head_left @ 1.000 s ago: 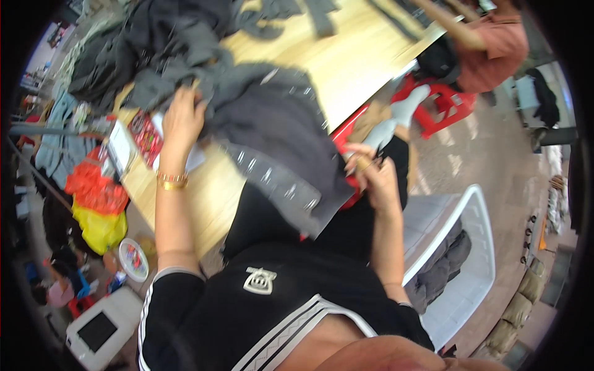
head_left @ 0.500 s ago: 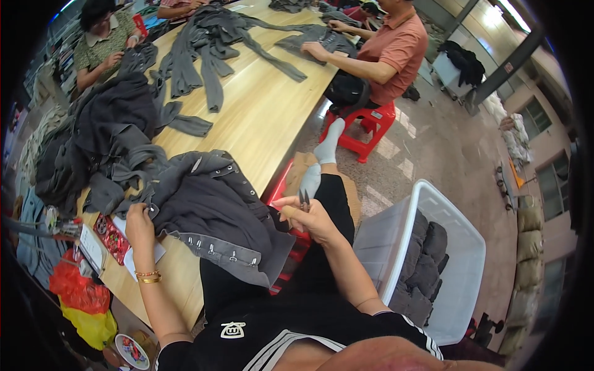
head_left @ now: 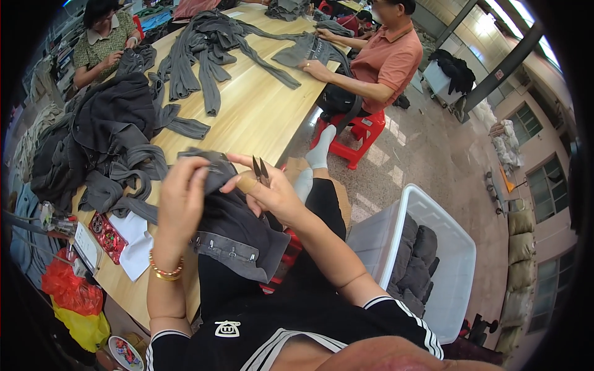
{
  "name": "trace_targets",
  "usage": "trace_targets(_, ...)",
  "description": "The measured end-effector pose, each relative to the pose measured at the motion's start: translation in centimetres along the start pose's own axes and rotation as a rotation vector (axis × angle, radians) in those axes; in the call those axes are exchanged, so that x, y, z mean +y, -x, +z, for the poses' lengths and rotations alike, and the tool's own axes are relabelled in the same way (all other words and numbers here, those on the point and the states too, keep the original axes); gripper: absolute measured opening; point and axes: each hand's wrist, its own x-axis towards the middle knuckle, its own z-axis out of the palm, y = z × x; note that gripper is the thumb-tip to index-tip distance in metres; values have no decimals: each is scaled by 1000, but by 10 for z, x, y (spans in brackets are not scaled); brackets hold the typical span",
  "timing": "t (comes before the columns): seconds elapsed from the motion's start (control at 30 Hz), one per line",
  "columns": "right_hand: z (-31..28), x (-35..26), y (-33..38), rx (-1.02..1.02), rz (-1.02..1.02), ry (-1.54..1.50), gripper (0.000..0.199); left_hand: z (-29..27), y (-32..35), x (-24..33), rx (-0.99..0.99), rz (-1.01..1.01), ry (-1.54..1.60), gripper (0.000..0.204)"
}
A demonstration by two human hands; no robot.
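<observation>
left hand (head_left: 179, 198) pinches the dark grey garment (head_left: 238, 232); right hand (head_left: 269, 193) grips thread snips (head_left: 260, 170), whose points could nick fabric or fingers.

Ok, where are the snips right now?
Head view, centre: the snips are in the right hand, blades up, beside the dark garment the left hand grips.

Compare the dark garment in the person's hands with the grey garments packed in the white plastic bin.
The dark garment hangs loose over the table edge, gripped by the left hand; the grey garments lie folded and stacked in the white plastic bin. The held one shows a band with small metal fasteners; the binned ones show none. Both are dark grey fabric.
</observation>
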Motion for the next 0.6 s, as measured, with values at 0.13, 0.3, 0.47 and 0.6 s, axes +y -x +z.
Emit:
trace_targets(0.13,13,-4,-1,67,-94,-29,42,19,5,24,-35,115,110,12)
trace_targets(0.3,14,-6,4,194,-14,21,24,19,28,18,-123,-237,517,24)
trace_targets(0.47,15,-25,11,328,-190,-37,22,18,44,-1,-38,84,-167,39)
trace_targets(0.6,1,-52,19,466,-435,-152,25,4,49,-30,160,-66,-353,52)
